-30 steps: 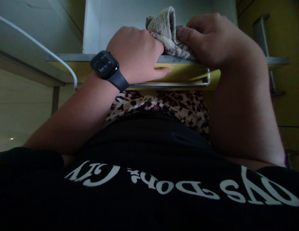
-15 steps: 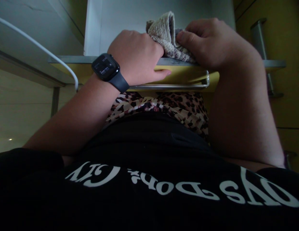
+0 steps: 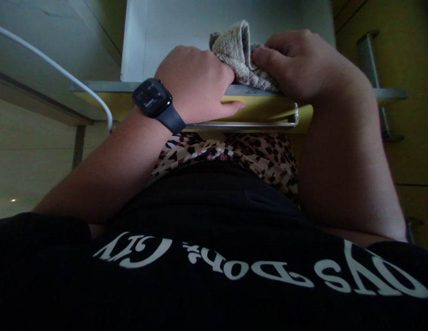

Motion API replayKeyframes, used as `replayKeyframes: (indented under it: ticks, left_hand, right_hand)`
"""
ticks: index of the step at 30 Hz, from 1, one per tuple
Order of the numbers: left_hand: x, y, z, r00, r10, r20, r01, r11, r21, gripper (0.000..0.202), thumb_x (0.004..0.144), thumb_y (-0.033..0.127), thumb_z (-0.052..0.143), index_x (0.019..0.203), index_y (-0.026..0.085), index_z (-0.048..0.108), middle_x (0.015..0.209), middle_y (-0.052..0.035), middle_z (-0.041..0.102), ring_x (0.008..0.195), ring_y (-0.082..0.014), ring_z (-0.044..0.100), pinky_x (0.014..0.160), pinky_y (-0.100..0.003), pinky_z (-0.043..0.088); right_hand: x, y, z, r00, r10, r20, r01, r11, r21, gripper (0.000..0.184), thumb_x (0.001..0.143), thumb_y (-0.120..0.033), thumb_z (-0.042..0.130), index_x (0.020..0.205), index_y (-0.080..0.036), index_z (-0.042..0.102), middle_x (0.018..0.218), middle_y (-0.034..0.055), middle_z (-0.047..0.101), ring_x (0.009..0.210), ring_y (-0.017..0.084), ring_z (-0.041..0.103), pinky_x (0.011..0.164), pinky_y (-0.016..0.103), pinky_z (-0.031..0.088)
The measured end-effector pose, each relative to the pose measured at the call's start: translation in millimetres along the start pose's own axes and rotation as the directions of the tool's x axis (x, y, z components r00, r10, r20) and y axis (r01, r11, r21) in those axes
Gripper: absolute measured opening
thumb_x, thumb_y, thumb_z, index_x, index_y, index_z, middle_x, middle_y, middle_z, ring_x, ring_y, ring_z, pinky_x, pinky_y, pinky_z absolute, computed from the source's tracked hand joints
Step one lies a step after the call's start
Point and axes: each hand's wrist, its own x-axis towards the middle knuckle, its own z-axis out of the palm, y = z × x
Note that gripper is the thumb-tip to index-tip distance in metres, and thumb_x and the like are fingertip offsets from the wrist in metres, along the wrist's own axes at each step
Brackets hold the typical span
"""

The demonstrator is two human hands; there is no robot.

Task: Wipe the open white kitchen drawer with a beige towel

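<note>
Bunched on the front rim of a pulled-out drawer (image 3: pixel 265 108) is a grey-beige terry cloth (image 3: pixel 231 53), a folded part of it standing up. My right hand (image 3: pixel 296 66) is closed on the cloth's right side, thumb on top, with most fingers hidden from sight. Over the same rim, to the left, my left hand (image 3: pixel 195 85) grips the drawer front. Its thumb lies along the yellow outer face and its other fingers curl over to the inside, where their tips are hidden. The cloth touches or nearly touches its knuckles.
A metal bar handle (image 3: pixel 248 124) runs across the drawer front, close to my legs. Yellow cabinet fronts with another handle (image 3: pixel 368 59) stand on the right. At the left hangs a white cable (image 3: pixel 58 62). A dark smartwatch (image 3: pixel 153 98) is on my left wrist.
</note>
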Motion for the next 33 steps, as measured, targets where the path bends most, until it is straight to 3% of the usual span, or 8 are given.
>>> replayKeyframes:
  ticks: [8,13,19,27,33]
  left_hand:
    - [0.2,0.7,0.7,1.000,0.001,-0.003,-0.001,1.000,0.000,0.075,0.097,0.072,0.043,0.118,0.009,0.078,0.108,-0.0217,0.077,0.112,-0.0448,0.074,0.091,-0.055,0.057]
    - [-0.2,0.1,0.5,1.000,0.007,-0.002,-0.007,1.000,0.003,0.074,0.097,0.071,0.043,0.120,0.010,0.078,0.109,-0.0217,0.076,0.113,-0.0437,0.074,0.091,-0.055,0.057]
    - [0.1,0.1,0.1,1.000,0.000,0.004,0.000,1.000,-0.003,0.075,0.097,0.072,0.043,0.120,0.010,0.078,0.111,-0.0209,0.076,0.115,-0.0437,0.073,0.093,-0.055,0.056]
    - [0.5,-1.0,0.9,1.000,0.004,0.005,-0.004,1.000,-0.029,0.077,0.097,0.072,0.044,0.121,0.007,0.077,0.113,-0.0229,0.075,0.118,-0.0475,0.071,0.096,-0.061,0.056]
    - [0.5,-1.9,2.3,1.000,-0.008,0.013,0.009,1.000,-0.007,0.079,0.097,0.074,0.041,0.122,0.009,0.077,0.114,-0.0207,0.075,0.120,-0.0446,0.071,0.096,-0.057,0.055]
  right_hand:
    - [0.5,1.1,-0.6,1.000,0.014,-0.010,-0.014,1.000,-0.020,0.045,0.102,-0.055,0.048,0.095,-0.017,0.070,0.074,0.0022,0.053,0.068,0.014,0.038,0.073,0.031,0.032]
    - [0.6,1.0,-1.1,1.000,0.007,-0.011,-0.007,1.000,-0.028,0.043,0.101,-0.054,0.048,0.092,-0.017,0.068,0.075,0.0025,0.053,0.067,0.014,0.038,0.070,0.031,0.029]
    - [0.5,0.7,1.5,1.000,0.003,-0.017,-0.003,0.999,-0.032,0.046,0.101,-0.056,0.046,0.096,-0.017,0.069,0.079,0.0045,0.058,0.074,0.016,0.048,0.077,0.032,0.038]
    - [0.8,1.7,0.4,1.000,-0.022,-0.022,0.021,0.999,-0.036,0.044,0.100,-0.055,0.045,0.088,-0.017,0.061,0.080,0.0041,0.055,0.072,0.013,0.042,0.073,0.031,0.033]
    - [-0.1,-0.7,1.2,1.000,0.003,-0.018,-0.004,0.999,-0.038,0.046,0.100,-0.057,0.044,0.088,-0.016,0.061,0.088,0.0082,0.063,0.095,0.022,0.063,0.088,0.035,0.044]
